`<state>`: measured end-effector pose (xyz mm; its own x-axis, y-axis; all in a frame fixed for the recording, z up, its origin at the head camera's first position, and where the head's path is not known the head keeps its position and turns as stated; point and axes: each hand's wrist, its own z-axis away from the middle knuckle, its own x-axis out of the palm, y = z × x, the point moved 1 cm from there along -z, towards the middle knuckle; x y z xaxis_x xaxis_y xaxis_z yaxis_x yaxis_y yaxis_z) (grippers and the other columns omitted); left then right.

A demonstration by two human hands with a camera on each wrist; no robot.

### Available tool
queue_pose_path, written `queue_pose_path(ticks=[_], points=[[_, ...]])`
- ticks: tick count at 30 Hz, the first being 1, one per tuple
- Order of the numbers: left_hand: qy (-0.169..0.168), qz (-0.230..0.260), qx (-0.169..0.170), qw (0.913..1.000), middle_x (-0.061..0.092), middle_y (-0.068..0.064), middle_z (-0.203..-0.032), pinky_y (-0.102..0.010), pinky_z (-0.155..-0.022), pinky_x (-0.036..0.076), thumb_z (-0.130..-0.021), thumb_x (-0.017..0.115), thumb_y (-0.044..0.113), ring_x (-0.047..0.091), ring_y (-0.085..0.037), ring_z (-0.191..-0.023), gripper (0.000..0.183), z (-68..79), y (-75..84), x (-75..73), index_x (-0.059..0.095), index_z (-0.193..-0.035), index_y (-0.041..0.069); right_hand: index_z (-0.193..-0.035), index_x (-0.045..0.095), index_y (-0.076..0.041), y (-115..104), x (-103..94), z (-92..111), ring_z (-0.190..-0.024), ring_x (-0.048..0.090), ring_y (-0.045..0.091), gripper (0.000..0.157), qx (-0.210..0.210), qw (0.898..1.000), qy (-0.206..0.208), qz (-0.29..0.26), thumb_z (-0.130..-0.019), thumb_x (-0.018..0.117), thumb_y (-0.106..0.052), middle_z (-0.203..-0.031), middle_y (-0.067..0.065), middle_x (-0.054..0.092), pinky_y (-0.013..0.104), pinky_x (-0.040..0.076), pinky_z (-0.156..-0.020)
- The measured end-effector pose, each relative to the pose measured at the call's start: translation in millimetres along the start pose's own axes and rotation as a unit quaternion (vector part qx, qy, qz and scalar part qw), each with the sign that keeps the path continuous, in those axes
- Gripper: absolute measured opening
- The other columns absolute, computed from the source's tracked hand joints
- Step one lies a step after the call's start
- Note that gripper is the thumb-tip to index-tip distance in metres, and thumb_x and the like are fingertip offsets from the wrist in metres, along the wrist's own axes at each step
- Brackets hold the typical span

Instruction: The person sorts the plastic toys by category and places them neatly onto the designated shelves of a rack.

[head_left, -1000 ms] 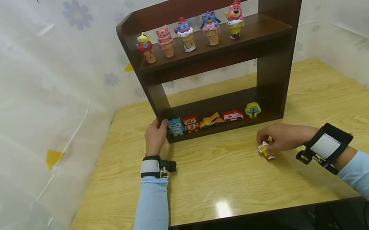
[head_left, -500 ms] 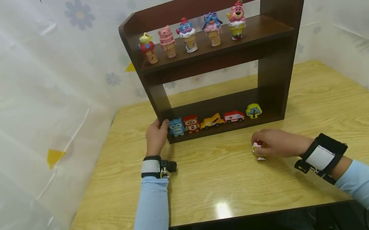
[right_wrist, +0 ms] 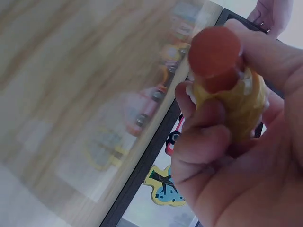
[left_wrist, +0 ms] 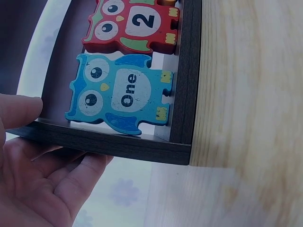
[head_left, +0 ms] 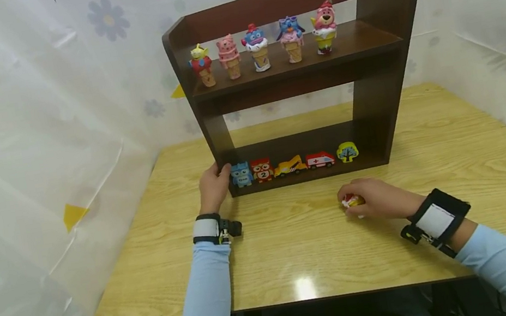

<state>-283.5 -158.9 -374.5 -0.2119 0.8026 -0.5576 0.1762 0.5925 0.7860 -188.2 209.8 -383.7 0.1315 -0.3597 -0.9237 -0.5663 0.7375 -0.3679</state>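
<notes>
My left hand (head_left: 213, 189) grips the lower left side panel of the dark brown two-tier shelf (head_left: 208, 123). In the left wrist view the thumb lies inside the panel and the fingers outside, close to a blue owl block (left_wrist: 123, 94) marked "One". Above the table in front of the shelf, my right hand (head_left: 379, 199) holds a small ice-cream-cone figurine (head_left: 352, 201) between thumb and fingers. Seen from the right wrist, the figurine (right_wrist: 236, 106) has its reddish-brown base toward the camera and a yellow body; its upper part is hidden by the hand.
Several ice-cream-cone character figurines (head_left: 260, 52) stand along the upper shelf. On the lower one are a red owl block (head_left: 262, 170), a yellow truck (head_left: 290, 166), an ambulance (head_left: 319, 160) and a tree block (head_left: 347, 152). The wooden table (head_left: 297, 250) extends in front.
My right hand has slid to the left across the table front with the figurine, which has turned in the fingers. The left hand stays on the shelf panel.
</notes>
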Motion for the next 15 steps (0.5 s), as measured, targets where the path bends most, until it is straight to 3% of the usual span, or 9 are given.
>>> queue_pose_path(ticks=[4, 8, 11, 15], points=[[0.0, -0.003, 0.003, 1.0, 0.052, -0.003, -0.067, -0.031, -0.062, 0.041, -0.102, 0.048, 0.037, 0.05, -0.02, -0.063, 0.042, -0.3, 0.3, -1.2, 0.065, -0.129, 0.008, -0.115, 0.067, -0.013, 0.4, -1.1, 1.0, -0.083, 0.051, 0.011, 0.027, -0.004, 1.0, -0.015, -0.001, -0.09, 0.072, -0.022, -0.098, 0.0, 0.062, 0.028, 0.046, -0.072], [-0.002, -0.005, -0.005, 1.0, 0.064, -0.011, -0.08, -0.031, -0.065, 0.043, -0.103, 0.048, 0.037, 0.057, -0.021, -0.072, 0.044, 0.3, 1.1, -1.2, 0.062, -0.133, 0.009, -0.12, 0.065, -0.01, -1.3, -7.8, 0.8, -0.083, 0.05, 0.013, 0.03, -0.001, 1.0, -0.018, -0.007, -0.09, 0.068, -0.016, -0.101, 0.004, 0.06, 0.028, 0.045, -0.071], [-0.004, -0.003, -0.009, 0.9999, 0.064, -0.013, -0.081, -0.031, -0.064, 0.043, -0.103, 0.048, 0.036, 0.056, -0.022, -0.071, 0.043, 0.6, 2.0, -0.9, 0.063, -0.132, 0.008, -0.12, 0.065, -0.008, -5.1, -23.5, -0.7, -0.084, 0.053, 0.014, 0.032, -0.001, 1.0, 0.012, 0.002, -0.089, 0.068, -0.012, -0.103, 0.007, 0.061, 0.03, 0.047, -0.072], [-0.004, -0.004, -0.008, 1.0, 0.056, -0.006, -0.071, -0.031, -0.061, 0.041, -0.103, 0.049, 0.034, 0.051, -0.021, -0.065, 0.04, 0.6, 1.9, -1.2, 0.065, -0.128, 0.007, -0.122, 0.061, -0.003, -15.5, -62.4, -3.5, -0.084, 0.057, 0.016, 0.038, 0.002, 0.997, 0.082, 0.01, -0.087, 0.072, -0.011, -0.106, 0.011, 0.064, 0.031, 0.05, -0.071]])
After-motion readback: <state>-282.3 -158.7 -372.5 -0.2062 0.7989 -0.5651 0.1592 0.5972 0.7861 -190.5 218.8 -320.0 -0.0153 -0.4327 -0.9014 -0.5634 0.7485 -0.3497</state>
